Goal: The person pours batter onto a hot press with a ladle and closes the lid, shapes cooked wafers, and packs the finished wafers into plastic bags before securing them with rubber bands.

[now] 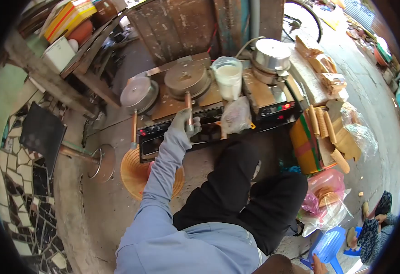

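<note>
My left hand, in a pale glove, is closed around the wooden handle of the middle round wafer iron, which is shut. To its left sits another shut round iron with its own long handle. A translucent plastic tub of whitish batter stands to the right, and a clear plastic bag hangs below it. My right hand shows only partly at the bottom edge, beside a blue plastic stool; most of its fingers are cut off.
A shiny metal pot stands on the right burner. Rolled wafers stick out of a box; pink and clear bags lie nearer. A woven basket sits below the stove. Another person is at lower right.
</note>
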